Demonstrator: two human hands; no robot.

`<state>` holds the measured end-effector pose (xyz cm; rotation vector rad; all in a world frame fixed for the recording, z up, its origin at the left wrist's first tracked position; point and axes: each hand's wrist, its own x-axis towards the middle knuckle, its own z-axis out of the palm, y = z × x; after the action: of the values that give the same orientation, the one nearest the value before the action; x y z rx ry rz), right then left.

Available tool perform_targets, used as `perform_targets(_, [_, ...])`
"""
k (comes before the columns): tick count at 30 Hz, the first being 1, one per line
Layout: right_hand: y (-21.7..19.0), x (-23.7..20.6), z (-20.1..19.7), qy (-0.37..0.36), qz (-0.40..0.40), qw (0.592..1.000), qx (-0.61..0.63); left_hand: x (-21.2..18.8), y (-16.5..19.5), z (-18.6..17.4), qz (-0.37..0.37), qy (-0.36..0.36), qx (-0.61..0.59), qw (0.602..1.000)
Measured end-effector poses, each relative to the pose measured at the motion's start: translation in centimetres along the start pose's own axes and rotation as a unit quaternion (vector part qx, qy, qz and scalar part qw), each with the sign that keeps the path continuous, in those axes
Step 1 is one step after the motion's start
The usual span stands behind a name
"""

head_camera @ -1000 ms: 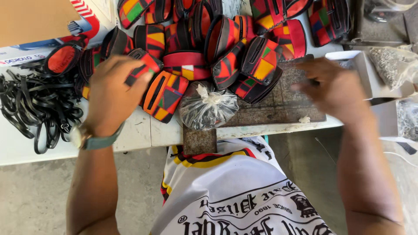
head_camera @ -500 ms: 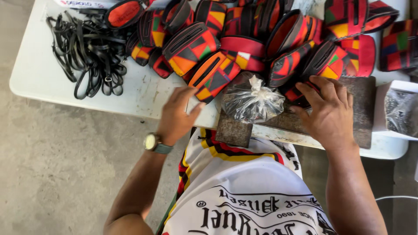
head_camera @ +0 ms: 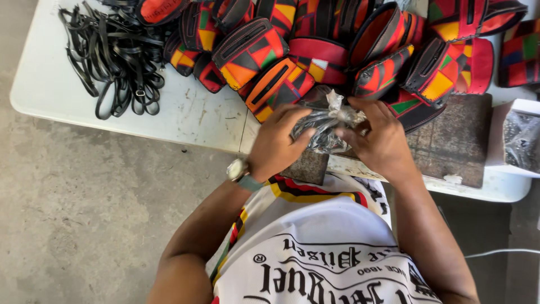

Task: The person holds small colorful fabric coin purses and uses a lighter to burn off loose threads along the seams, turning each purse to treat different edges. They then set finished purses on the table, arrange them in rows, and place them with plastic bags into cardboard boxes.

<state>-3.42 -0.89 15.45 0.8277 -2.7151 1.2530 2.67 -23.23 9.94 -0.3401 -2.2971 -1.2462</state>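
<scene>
A small clear plastic bag (head_camera: 326,126) with dark small parts inside sits at the near edge of the white table (head_camera: 191,115). My left hand (head_camera: 278,143) cups its left side, a watch on the wrist. My right hand (head_camera: 379,141) pinches the bag's knotted top from the right. Just behind the bag lies a heap of colourful patterned pouches (head_camera: 337,48) in red, orange, yellow, green and black with black zips.
A tangle of black straps with buckles (head_camera: 115,53) lies at the table's far left. A dark stone slab (head_camera: 453,138) sits under my right hand. A white box (head_camera: 514,138) with more bagged parts stands at the right edge. Bare concrete floor (head_camera: 84,214) lies to the left.
Both hands have come together onto the plastic bag; earlier the left lay flat on the table edge and the right rested on the slab. The view has shifted left.
</scene>
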Motion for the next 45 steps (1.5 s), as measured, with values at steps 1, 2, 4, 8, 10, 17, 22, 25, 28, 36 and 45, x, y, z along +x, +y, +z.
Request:
perform_targets(1, [-0.3, 0.3, 0.1, 0.007, -0.001, 0.999, -0.036, 0.4, 0.3, 1.5, -0.022, -0.006, -0.016, 1.000])
perform_targets(2, [-0.5, 0.7, 0.1, 0.015, -0.005, 0.997, -0.071, 1.0, 0.5, 2.8, -0.041, -0.011, -0.030, 0.999])
perform_targets(4, [-0.4, 1.7, 0.3, 0.010, -0.032, 0.989, -0.143, 1.7, 1.0, 4.8, -0.057, 0.001, -0.057, 0.997])
perform_targets(8, [0.9, 2.8, 1.8, 0.006, -0.148, 0.965, -0.215, 1.9, 1.2, 6.2, -0.031, 0.044, -0.048, 0.997])
perform_targets(10, [1.6, 3.1, 2.9, 0.027, -0.179, 0.965, -0.189, 1.8, 0.8, 5.9, -0.019, 0.051, -0.024, 0.998])
perform_targets(17, [-0.8, 3.1, 3.0, 0.067, -0.032, 0.944, 0.321, 1.5, -0.7, 5.5, -0.113, -0.067, 0.019, 0.991])
perform_targets(22, [-2.9, 2.5, -4.5, 0.060, -0.099, 0.966, 0.231, 1.6, -1.3, 5.8, -0.046, -0.047, 0.014, 0.998])
perform_targets(25, [-3.3, 1.2, -6.6, -0.021, -0.150, 0.978, 0.144, 2.4, -1.9, 5.5, -0.018, -0.010, -0.028, 0.999])
perform_targets(28, [-1.4, 0.7, -5.8, -0.022, -0.126, 0.992, 0.015, 2.9, -1.5, 5.4, -0.033, 0.016, -0.104, 0.994])
perform_targets(36, [6.1, 0.0, -0.6, 0.059, 0.067, 0.976, 0.197, 3.7, 0.2, 1.6, -0.060, 0.057, -0.061, 0.995])
perform_targets(45, [2.2, -0.5, -4.6, 0.086, -0.040, 0.961, 0.258, 9.3, 6.8, 2.2, 0.035, 0.054, -0.176, 0.982])
